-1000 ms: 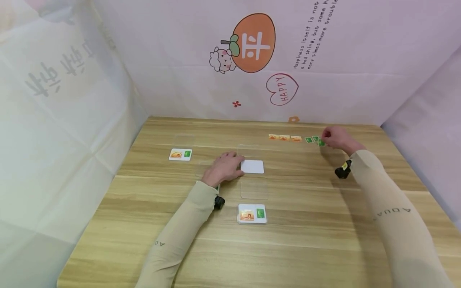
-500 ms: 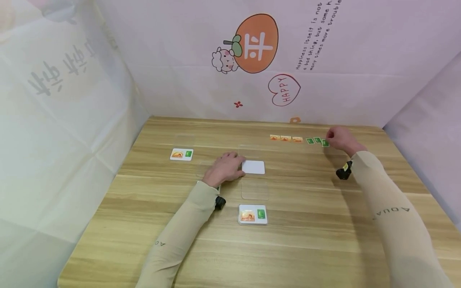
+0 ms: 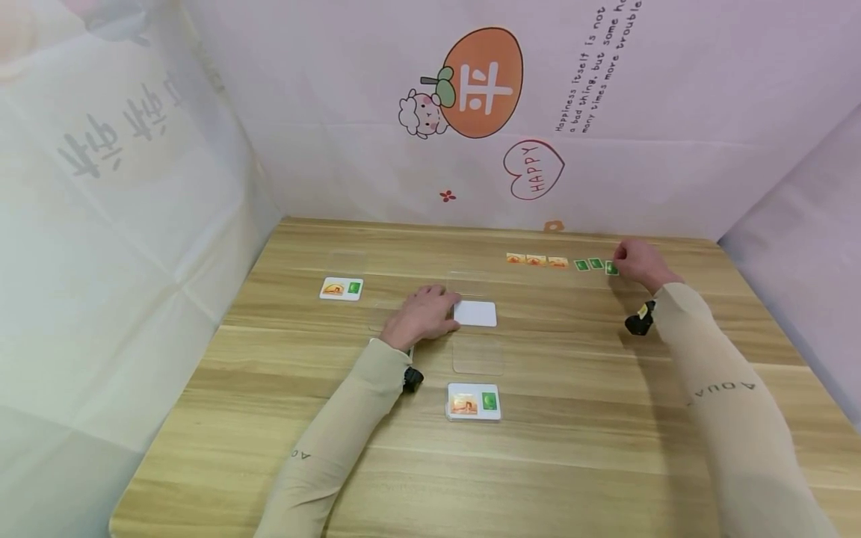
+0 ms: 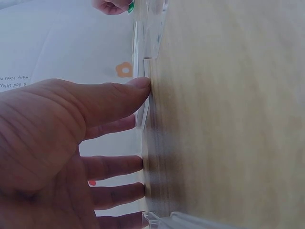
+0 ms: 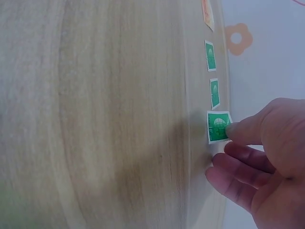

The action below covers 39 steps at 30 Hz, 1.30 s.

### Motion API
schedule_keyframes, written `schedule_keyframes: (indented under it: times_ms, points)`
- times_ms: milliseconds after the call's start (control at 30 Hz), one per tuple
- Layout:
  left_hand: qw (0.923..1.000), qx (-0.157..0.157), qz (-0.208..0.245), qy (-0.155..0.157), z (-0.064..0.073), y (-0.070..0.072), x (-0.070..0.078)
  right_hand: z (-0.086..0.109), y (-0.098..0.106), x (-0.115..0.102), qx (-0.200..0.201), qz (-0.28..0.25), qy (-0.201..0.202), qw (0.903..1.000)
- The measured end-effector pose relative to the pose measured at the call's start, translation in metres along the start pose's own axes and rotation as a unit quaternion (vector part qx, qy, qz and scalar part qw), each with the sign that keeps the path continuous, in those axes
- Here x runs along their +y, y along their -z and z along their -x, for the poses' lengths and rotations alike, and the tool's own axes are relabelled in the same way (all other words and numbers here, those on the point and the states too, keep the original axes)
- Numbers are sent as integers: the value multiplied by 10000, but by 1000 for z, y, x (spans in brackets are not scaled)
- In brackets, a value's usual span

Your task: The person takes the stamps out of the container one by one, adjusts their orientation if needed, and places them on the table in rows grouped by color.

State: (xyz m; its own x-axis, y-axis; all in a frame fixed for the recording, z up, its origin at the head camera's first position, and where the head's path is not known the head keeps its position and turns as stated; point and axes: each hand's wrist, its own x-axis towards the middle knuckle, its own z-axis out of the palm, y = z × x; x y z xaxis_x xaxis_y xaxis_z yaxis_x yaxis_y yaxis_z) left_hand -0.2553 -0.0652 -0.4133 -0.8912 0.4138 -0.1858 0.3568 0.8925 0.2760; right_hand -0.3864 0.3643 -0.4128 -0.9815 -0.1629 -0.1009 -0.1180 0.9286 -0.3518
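Observation:
In the head view my left hand lies on the table, thumb and index finger at the left edge of a blank white card. The left wrist view shows its thumb touching the card's edge, with the other fingers straight and their tips on the wood. At the back right, my right hand pinches a green stamp, with the thumb on its printed face. Two more green stamps lie beside it, and orange stamps form a row further left.
White cards bearing an orange and a green stamp lie at the left and front of the wooden table. Clear plastic rectangles are spread around the blank card. A printed cloth wall rises behind the table.
My right hand has shifted slightly right with the green stamp, widening its gap from the other green ones. The left hand stays at the blank card; the head view has drifted a little.

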Motion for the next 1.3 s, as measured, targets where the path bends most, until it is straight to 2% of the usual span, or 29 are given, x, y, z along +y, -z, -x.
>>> schedule_keyframes:
  times_ms: [333, 900, 1300]
  points:
    - [10000, 58, -36, -25, 0, -2, -1, -3, 0, -3, 122, 95, 94, 9998]
    - [9999, 43, -139, 29, -2, -5, -1, -15, -4, 8, -49, 136, 101, 9998]
    - [9999, 52, -109, 51, -2, -4, -1, -13, -5, 1, -53, 220, 51, 9997]
